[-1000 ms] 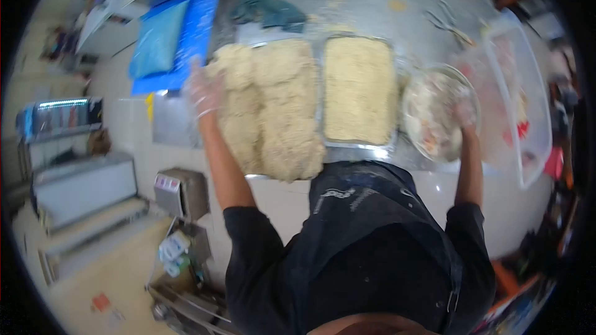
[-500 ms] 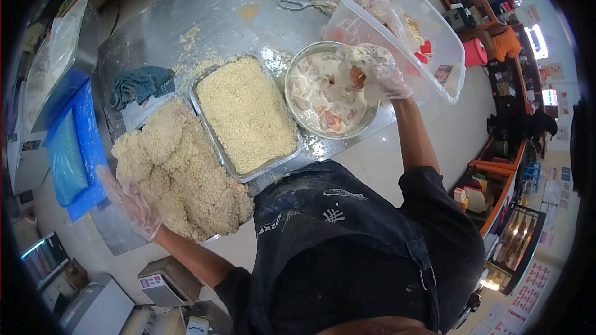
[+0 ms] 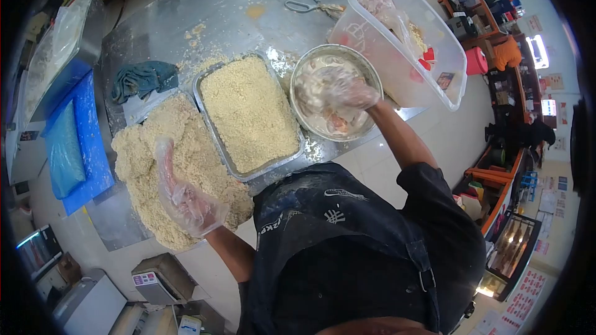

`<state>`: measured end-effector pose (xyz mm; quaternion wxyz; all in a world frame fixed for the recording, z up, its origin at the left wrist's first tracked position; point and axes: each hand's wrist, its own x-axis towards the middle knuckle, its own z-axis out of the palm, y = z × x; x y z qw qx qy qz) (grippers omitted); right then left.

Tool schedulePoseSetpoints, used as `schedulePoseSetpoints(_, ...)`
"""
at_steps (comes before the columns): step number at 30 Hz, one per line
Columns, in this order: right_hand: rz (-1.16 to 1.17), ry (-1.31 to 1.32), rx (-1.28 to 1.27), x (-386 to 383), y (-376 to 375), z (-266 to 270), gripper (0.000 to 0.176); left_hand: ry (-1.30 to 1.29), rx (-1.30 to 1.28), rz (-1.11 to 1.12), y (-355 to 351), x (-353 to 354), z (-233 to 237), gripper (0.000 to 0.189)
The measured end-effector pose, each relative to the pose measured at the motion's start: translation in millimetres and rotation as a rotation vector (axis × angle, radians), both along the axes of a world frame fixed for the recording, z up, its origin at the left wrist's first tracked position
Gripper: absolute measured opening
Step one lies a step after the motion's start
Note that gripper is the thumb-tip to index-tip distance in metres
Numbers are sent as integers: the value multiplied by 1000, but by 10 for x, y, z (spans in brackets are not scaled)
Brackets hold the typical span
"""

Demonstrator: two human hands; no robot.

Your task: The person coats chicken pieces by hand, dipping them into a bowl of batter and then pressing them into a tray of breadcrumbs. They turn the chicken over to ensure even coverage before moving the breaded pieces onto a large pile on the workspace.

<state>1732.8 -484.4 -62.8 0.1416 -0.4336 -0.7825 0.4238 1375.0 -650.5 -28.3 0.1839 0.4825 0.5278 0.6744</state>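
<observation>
My left hand, in a clear plastic glove, lies on a heap of crumbs at the left, fingers stretched out and nothing held. My right hand, gloved too, is down in a round metal bowl of meat pieces in whitish liquid. Motion and the coating blur its fingers. Between the hands stands a rectangular metal tray filled with pale crumbs.
A clear plastic bin with bagged meat stands beyond the bowl. Grey-handled scissors lie on the metal table. A dark green cloth is at the left, near a blue bag.
My left hand has moved right, from the heap's outer edge onto the crumbs. My right hand has dropped lower and left into the bowl; the meat piece seen at it earlier no longer shows.
</observation>
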Motion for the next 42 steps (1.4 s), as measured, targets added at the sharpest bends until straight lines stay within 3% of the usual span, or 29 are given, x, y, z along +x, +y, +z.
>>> schedulePoseSetpoints(3,-187,361,-204,331,-15,-69,51,38,-16,-41,55,54,-25,57)
schedulePoseSetpoints(5,-105,224,-151,794,145,-401,49,176,-65,-102,158,68,-122,54)
schedulePoseSetpoints(8,-246,308,-151,957,135,-659,48,464,-136,-165,504,248,-211,39)
schedulePoseSetpoints(9,-243,259,-124,986,184,-764,48,558,-159,-152,700,455,-173,31)
schedulePoseSetpoints(11,-150,38,-29,1128,368,-1057,49,841,-244,-299,1091,667,-223,36)
schedulePoseSetpoints(13,-61,-189,-7,1162,445,-1268,51,1027,-769,-524,1757,1001,-608,39)
schedulePoseSetpoints(14,-62,-255,-52,1145,458,-1314,53,1014,-779,-506,1832,1101,-733,41)
schedulePoseSetpoints(16,-52,-278,146,1040,445,-1223,56,900,-837,-477,1883,1171,-797,43)
schedulePoseSetpoints(17,-46,-233,382,933,267,-989,58,799,-887,-472,1831,1172,-790,43)
schedulePoseSetpoints(18,-61,-142,451,891,172,-801,60,698,-929,-469,1800,1171,-774,44)
schedulePoseSetpoints(19,-73,-55,522,846,77,-609,61,767,-899,-527,1757,1140,-771,44)
schedulePoseSetpoints(22,-144,130,198,708,-132,-50,61,997,-822,-677,1474,948,-804,46)
schedulePoseSetpoints(24,-190,-43,-13,430,-177,619,61,1202,-744,-737,1264,850,-771,46)
schedulePoseSetpoints(27,-219,467,57,561,-271,471,57,1396,-659,-638,873,743,-735,48)
schedulePoseSetpoints(28,-298,547,-92,508,-294,513,56,1365,-691,-605,756,719,-735,50)
schedulePoseSetpoints(31,-124,-84,283,541,-92,311,58,1285,-772,-525,380,707,-778,56)
schedulePoseSetpoints(34,-247,244,303,410,-112,166,54,1205,-884,-525,110,715,-785,62)
schedulePoseSetpoints(36,-201,200,196,166,-13,351,50,1122,-992,-606,34,679,-731,67)
schedulePoseSetpoints(39,45,136,595,-520,155,511,37,829,-985,-477,53,692,-637,81)
schedulePoseSetpoints(40,125,83,713,-763,186,490,33,851,-898,-309,49,741,-647,84)
schedulePoseSetpoints(42,202,-88,554,-1092,46,193,31,891,-719,25,34,871,-669,91)
